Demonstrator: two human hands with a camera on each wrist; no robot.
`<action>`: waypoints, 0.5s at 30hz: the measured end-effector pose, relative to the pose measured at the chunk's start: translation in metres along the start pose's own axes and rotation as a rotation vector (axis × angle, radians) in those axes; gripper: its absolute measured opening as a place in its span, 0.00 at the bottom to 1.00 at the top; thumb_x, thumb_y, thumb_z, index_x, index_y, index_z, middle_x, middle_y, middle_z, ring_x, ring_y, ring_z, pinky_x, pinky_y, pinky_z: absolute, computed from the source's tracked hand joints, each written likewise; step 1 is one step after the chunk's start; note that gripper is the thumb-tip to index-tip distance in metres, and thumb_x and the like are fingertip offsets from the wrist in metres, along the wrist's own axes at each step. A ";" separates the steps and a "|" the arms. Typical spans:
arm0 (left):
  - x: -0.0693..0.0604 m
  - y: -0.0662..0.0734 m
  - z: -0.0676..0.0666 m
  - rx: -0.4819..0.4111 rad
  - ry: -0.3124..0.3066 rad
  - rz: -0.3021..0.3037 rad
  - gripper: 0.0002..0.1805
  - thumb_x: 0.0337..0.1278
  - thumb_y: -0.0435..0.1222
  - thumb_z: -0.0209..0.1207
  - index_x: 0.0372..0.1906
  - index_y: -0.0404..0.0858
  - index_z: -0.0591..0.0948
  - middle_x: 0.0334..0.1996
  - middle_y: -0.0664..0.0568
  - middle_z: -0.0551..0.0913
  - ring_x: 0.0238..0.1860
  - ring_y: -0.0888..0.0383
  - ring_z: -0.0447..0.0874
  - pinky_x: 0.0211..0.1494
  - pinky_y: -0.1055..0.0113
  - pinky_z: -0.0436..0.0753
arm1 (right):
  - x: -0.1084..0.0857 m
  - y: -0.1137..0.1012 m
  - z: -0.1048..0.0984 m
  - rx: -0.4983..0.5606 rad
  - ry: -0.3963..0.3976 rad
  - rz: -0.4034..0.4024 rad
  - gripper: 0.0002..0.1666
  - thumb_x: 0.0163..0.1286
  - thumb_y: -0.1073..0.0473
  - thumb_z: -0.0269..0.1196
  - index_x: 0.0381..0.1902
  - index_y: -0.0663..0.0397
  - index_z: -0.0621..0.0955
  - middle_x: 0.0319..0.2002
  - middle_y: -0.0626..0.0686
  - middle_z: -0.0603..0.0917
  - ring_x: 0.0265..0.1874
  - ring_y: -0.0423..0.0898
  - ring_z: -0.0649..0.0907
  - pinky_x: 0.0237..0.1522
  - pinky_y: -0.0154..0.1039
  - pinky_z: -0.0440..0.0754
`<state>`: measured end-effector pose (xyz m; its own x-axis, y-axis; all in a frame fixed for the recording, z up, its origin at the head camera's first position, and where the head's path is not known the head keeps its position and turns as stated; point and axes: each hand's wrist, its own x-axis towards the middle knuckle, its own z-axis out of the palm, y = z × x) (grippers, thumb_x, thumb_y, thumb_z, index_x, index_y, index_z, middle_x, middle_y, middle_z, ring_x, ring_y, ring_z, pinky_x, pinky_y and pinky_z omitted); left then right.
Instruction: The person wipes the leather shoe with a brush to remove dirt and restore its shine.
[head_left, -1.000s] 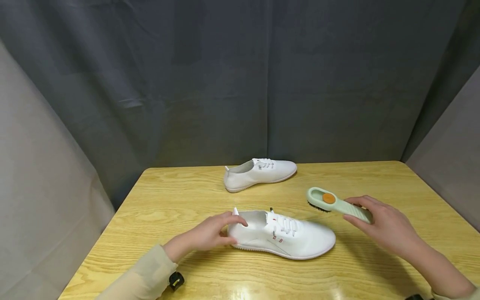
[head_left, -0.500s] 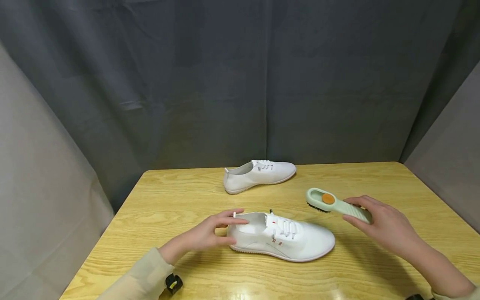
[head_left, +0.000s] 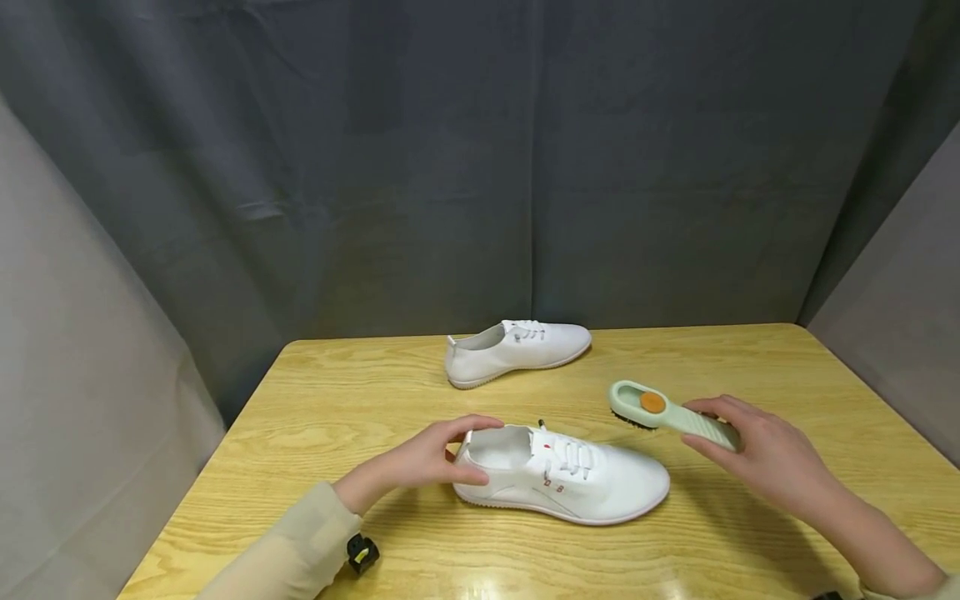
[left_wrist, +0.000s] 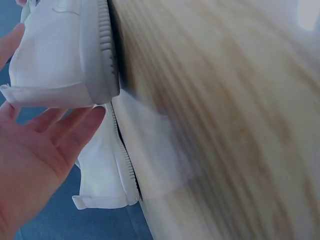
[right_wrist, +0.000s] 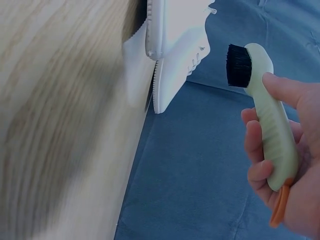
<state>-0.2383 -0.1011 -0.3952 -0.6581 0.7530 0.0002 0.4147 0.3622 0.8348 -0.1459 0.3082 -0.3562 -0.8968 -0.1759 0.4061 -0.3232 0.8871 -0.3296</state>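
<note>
A white lace-up shoe [head_left: 618, 483] lies sole down on the table, toe to the right. Around its heel is my left hand [head_left: 429, 458], thumb on the near side and fingers at the far side. The left wrist view shows that hand [left_wrist: 37, 160] with its fingers behind the heel of the shoe [left_wrist: 50, 55]. My right hand [head_left: 783, 462] grips the handle of a pale green brush [head_left: 697, 423] with an orange button, held above the table to the right of the toe. Dark bristles [right_wrist: 239, 66] face the table side in the right wrist view.
A second white shoe [head_left: 543, 346] stands near the far edge of the wooden table [head_left: 360, 392], toe to the right. A dark grey curtain [head_left: 420, 167] hangs behind, with pale fabric [head_left: 75, 333] on the left.
My left hand has spread its fingers and closed in around the heel, fingers now along the far side. The brush in my right hand has moved slightly left and down.
</note>
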 end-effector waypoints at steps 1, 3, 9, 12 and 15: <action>0.001 -0.001 0.001 0.000 -0.005 -0.007 0.35 0.55 0.40 0.69 0.68 0.53 0.70 0.66 0.58 0.68 0.61 0.56 0.70 0.51 0.62 0.78 | -0.001 0.000 0.000 0.001 0.000 0.000 0.22 0.59 0.50 0.72 0.49 0.50 0.82 0.39 0.48 0.83 0.25 0.37 0.72 0.22 0.36 0.67; 0.002 -0.002 0.002 0.020 -0.013 -0.010 0.33 0.57 0.42 0.68 0.68 0.53 0.70 0.66 0.59 0.69 0.62 0.56 0.70 0.56 0.61 0.76 | -0.003 0.000 0.001 0.001 -0.004 -0.001 0.22 0.59 0.50 0.72 0.49 0.50 0.82 0.39 0.47 0.83 0.25 0.36 0.72 0.22 0.37 0.68; 0.002 -0.005 0.005 0.048 -0.032 -0.032 0.26 0.66 0.46 0.59 0.67 0.53 0.70 0.66 0.60 0.69 0.67 0.55 0.65 0.67 0.57 0.65 | -0.011 -0.008 0.005 0.043 -0.057 0.001 0.21 0.59 0.51 0.72 0.50 0.47 0.82 0.38 0.42 0.81 0.26 0.34 0.72 0.25 0.36 0.70; 0.001 -0.007 0.006 0.038 -0.028 -0.048 0.24 0.68 0.47 0.56 0.67 0.55 0.70 0.66 0.61 0.69 0.67 0.57 0.65 0.67 0.56 0.65 | -0.016 -0.013 0.010 0.073 -0.072 -0.058 0.20 0.58 0.52 0.73 0.49 0.43 0.82 0.39 0.38 0.81 0.28 0.32 0.73 0.27 0.35 0.73; 0.000 -0.008 0.006 0.043 -0.022 -0.055 0.22 0.71 0.48 0.53 0.67 0.57 0.70 0.66 0.61 0.69 0.67 0.59 0.64 0.67 0.56 0.65 | -0.020 -0.015 0.015 0.090 -0.073 -0.130 0.20 0.57 0.54 0.73 0.47 0.41 0.81 0.40 0.36 0.80 0.30 0.30 0.73 0.28 0.35 0.74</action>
<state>-0.2380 -0.1005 -0.4054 -0.6670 0.7429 -0.0576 0.4054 0.4266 0.8085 -0.1273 0.2920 -0.3722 -0.8641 -0.3202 0.3883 -0.4608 0.8138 -0.3542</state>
